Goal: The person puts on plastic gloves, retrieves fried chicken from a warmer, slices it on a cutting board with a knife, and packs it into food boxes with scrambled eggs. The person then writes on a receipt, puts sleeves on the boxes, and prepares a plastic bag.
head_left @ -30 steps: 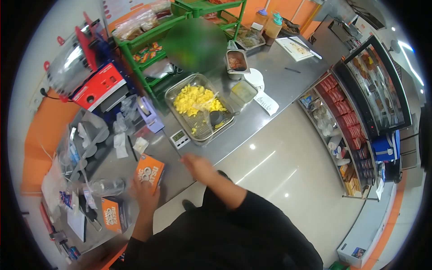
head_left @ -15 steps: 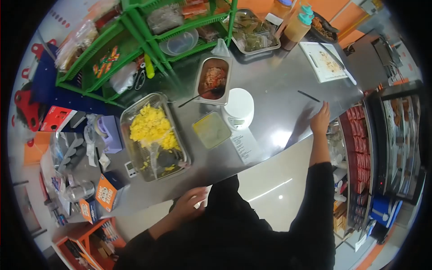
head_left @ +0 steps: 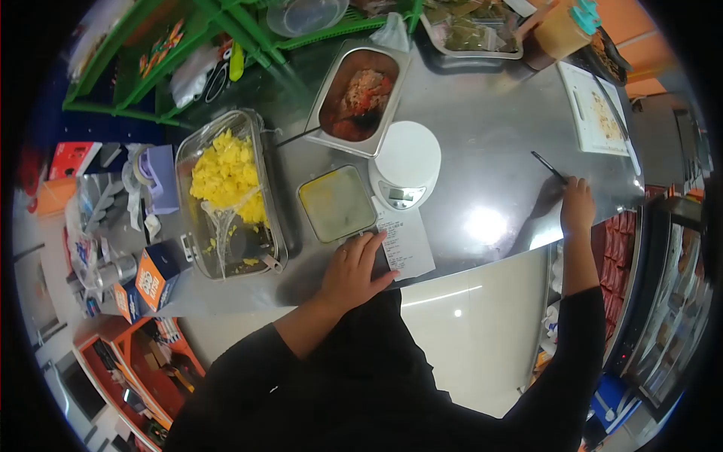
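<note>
My left hand (head_left: 355, 273) rests at the counter's front edge, fingers apart, its fingertips on the left side of a printed paper slip (head_left: 407, 248). The slip lies partly under a white round scale (head_left: 407, 162). My right hand (head_left: 578, 205) is closed on the near end of a dark pen (head_left: 548, 166), which tilts up from the counter. A square container with a yellowish lid (head_left: 336, 203) sits just beyond my left hand. Behind it stands a metal pan of reddish food (head_left: 360, 98) with a dark-handled utensil in it.
A tray of yellow food (head_left: 228, 181) is at the left, near orange boxes (head_left: 154, 279) and a tape dispenser (head_left: 160, 179). A white cutting board (head_left: 595, 113) with a knife and a sauce bottle (head_left: 561, 34) are at the back right. Green racks (head_left: 143, 83) stand behind.
My right hand has gone from the orange box area to the pen and taken hold of it. My left hand has moved onto the slip. The view has shifted right and closer.
</note>
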{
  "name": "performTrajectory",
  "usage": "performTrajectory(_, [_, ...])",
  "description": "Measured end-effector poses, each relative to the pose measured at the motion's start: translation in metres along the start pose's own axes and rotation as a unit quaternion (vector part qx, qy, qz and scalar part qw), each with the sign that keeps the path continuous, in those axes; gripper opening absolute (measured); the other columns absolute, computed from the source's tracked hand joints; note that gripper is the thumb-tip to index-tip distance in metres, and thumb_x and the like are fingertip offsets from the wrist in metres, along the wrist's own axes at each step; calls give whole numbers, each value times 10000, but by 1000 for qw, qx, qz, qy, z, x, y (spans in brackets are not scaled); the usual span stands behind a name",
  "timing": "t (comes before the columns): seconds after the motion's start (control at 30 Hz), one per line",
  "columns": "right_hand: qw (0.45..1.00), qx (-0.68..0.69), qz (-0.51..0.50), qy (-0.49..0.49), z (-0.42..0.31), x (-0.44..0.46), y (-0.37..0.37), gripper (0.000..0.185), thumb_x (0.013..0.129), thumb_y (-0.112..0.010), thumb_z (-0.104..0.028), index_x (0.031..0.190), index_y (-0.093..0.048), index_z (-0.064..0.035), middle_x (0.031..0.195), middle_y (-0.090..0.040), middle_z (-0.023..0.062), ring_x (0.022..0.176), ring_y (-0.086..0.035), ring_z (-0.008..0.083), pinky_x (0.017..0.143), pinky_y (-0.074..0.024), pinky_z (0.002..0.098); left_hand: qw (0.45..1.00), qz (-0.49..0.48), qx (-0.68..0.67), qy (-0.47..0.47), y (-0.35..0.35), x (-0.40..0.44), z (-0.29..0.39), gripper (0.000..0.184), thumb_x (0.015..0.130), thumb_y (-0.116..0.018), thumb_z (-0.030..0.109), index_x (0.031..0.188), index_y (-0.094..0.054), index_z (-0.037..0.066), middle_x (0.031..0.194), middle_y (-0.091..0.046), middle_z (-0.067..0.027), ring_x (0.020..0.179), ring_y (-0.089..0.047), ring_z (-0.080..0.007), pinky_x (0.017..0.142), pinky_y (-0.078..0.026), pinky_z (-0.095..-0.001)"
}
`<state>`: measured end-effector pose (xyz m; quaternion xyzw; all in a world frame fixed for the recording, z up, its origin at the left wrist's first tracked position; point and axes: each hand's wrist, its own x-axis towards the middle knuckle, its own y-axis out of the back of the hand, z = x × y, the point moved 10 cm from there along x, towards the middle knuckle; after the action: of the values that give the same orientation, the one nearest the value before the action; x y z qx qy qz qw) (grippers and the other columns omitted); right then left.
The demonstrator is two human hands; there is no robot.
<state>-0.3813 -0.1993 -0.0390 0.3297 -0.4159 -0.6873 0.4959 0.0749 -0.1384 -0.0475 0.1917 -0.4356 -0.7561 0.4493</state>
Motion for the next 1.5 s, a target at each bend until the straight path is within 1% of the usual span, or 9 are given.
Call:
performTrajectory(0.1, [995,93,15,28,-24,2,3,170,919,-499,-115,1081,-527,-76,1088,-565,115,1016,-591,310,787,-525,483,1000,7,3,7,2,1,-2,690,818,-714,415,1344,-499,22,1188,-537,-146,1023,-565,-297,881,-467,-382])
performTrajectory(0.33, [996,-11,64,58,-49,8,37,105,919,-528,-127,978,-557,-45,1065,-593,107,996,-604,322,737,-537,433,1000,18,-10,10,3,-1,-3,736,755,-759,402,1347,-493,54,1189,-522,-130,1038,-558,-297,895,-468,-390])
performTrajectory(0.4, [981,154,118,29,-46,-1,62,99,941,-537,-117,953,-564,-23,956,-635,107,837,-639,310,678,-526,387,999,32,4,0,4,-2,-3,736,760,-741,422,1340,-495,43,1168,-540,-124,1000,-572,-278,871,-480,-375])
performTrajectory(0.47, [891,448,52,52,-79,-29,87,83,960,-545,-90,1008,-561,-24,811,-626,76,668,-608,219,629,-502,329,1000,26,-2,4,0,-3,-5,741,752,-747,421,1339,-495,46,1179,-536,-124,1018,-575,-278,889,-484,-378])
performTrajectory(0.57, [591,789,-103,130,-180,-97,95,85,972,-566,-60,1045,-548,-21,795,-555,29,658,-562,90,589,-483,233,1000,26,-9,8,-1,-4,-7,762,741,-757,421,1346,-486,46,1205,-530,-127,1041,-574,-284,903,-486,-382])
performTrajectory(0.63, [565,794,-137,176,-238,-134,106,136,887,-624,52,1004,-599,-11,896,-586,43,766,-604,102,649,-496,224,1000,24,-17,10,-2,-5,-8,771,736,-761,422,1348,-483,45,1219,-526,-128,1048,-572,-286,909,-483,-382])
performTrajectory(1.0, [631,731,-157,209,-282,-146,84,99,916,-583,80,1013,-603,71,948,-630,86,860,-652,112,805,-550,221,1000,11,-19,14,-5,-7,-10,881,667,-804,464,1366,-467,47,1233,-514,-123,1056,-568,-295,917,-476,-377])
performTrajectory(1.43, [648,726,-79,215,-285,-147,94,89,848,-662,26,936,-648,19,857,-648,98,743,-616,150,667,-498,256,999,32,-28,13,-2,-6,-9,863,656,-817,439,1350,-480,52,1200,-516,-123,1049,-570,-292,895,-483,-379])
performTrajectory(1.5, [636,730,-109,226,-290,-150,93,102,875,-616,79,963,-620,29,869,-622,53,754,-551,71,650,-435,193,998,43,-36,14,0,-5,-9,837,649,-827,411,1331,-498,55,1165,-516,-122,1040,-560,-293,887,-476,-387])
